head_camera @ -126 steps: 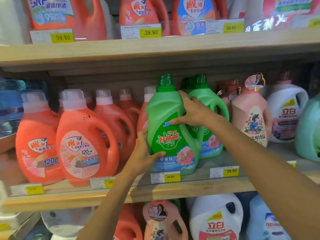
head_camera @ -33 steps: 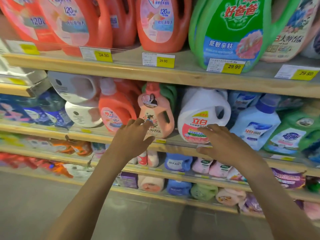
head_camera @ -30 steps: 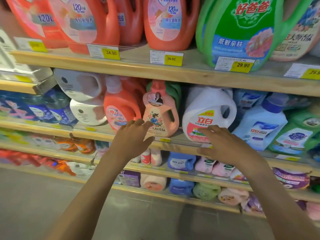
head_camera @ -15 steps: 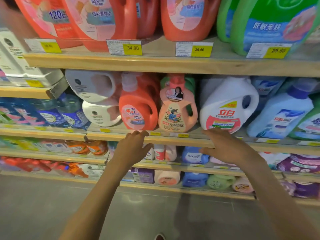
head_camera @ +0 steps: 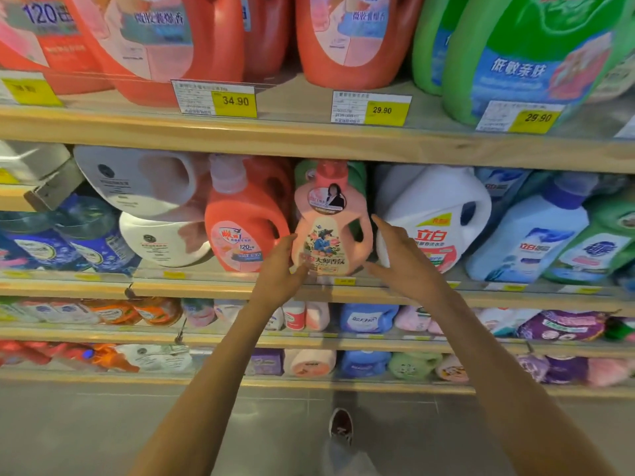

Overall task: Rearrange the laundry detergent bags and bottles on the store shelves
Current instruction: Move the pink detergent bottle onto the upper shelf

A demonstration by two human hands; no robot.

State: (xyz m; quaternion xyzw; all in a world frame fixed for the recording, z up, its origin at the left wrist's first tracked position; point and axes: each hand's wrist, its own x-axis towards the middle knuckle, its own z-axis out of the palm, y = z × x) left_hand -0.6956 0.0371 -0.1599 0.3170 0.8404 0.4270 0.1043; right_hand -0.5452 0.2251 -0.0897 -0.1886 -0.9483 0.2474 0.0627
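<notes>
A pale pink detergent bottle (head_camera: 331, 228) with a flower label and a round hang tag stands upright on the middle wooden shelf (head_camera: 206, 290). My left hand (head_camera: 280, 269) touches its lower left side with fingers extended. My right hand (head_camera: 405, 262) is open just to the bottle's right, fingers spread, in front of a large white jug (head_camera: 436, 211). An orange bottle (head_camera: 245, 225) stands close on the pink bottle's left, and a green bottle (head_camera: 357, 171) is partly hidden behind it.
The shelf above holds orange jugs (head_camera: 347, 39) and green jugs (head_camera: 529, 56) behind yellow price tags (head_camera: 386, 109). White jugs (head_camera: 137, 180) lie on their sides at the left; blue bottles (head_camera: 529, 235) stand at the right. Lower shelves carry refill bags (head_camera: 366, 317). My shoe (head_camera: 341, 426) shows on the grey floor.
Both hands rose from below the shelf edge and closed in on the pink bottle. The left hand now touches its side; the right hand moved left beside it.
</notes>
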